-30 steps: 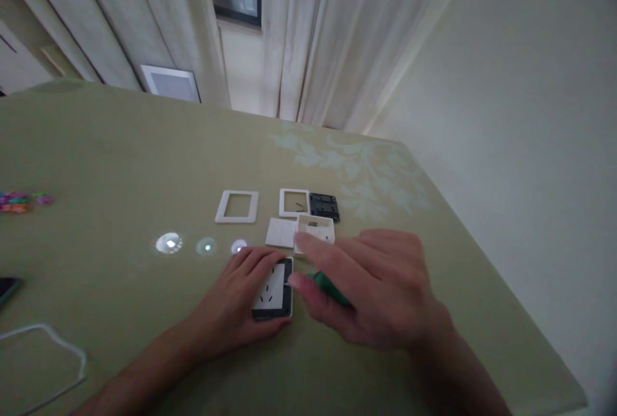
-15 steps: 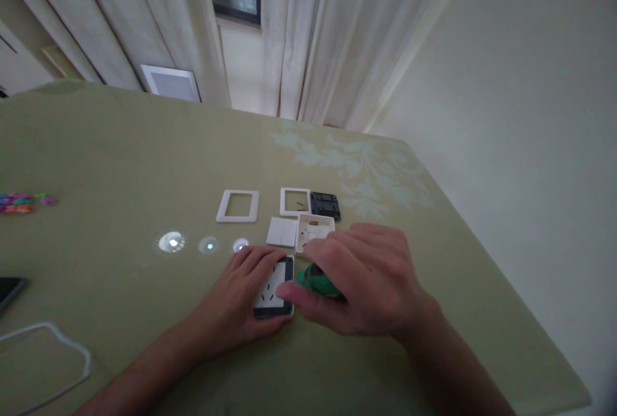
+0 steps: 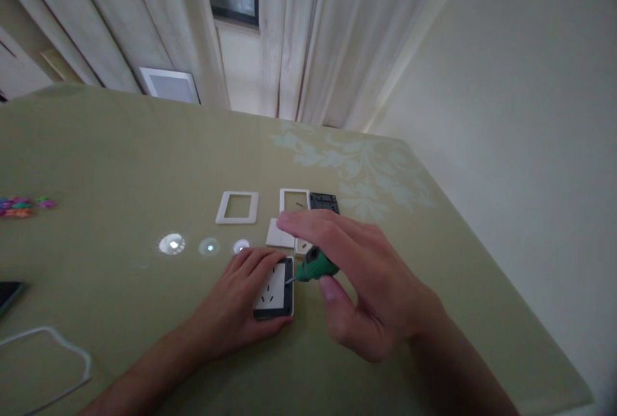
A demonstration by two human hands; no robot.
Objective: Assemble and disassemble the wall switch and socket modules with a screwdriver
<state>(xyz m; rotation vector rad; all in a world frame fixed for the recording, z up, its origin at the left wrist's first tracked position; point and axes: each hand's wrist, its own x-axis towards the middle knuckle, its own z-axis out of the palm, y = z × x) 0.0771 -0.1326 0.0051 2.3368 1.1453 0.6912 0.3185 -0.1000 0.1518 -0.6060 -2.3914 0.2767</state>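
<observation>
A wall socket [image 3: 273, 289] with a white face and dark border lies on the table, seated in a white box. My left hand [image 3: 243, 294] grips it from the left, fingers at its far edge and thumb along its near edge. Over its right side, my right hand [image 3: 371, 287] holds a green screwdriver [image 3: 315, 266], whose thin shaft slants down to the socket's dark right border. The thumb and index finger are spread apart, and the other fingers are hidden behind the hand. Whether the tip sits in a screw is too small to tell.
Beyond my hands lie a white frame [image 3: 238, 207], a second white frame [image 3: 294, 191], a dark plate [image 3: 324, 201], a white panel [image 3: 278, 236] and a partly covered white box [image 3: 303, 248]. Leftward are a white cable [image 3: 62, 342], a dark device [image 3: 9, 292] and colourful small pieces [image 3: 19, 207].
My right thumb and index finger have opened away from the screwdriver, exposing its handle and shaft. The index finger now reaches over the white panel. My left hand and the socket stay put.
</observation>
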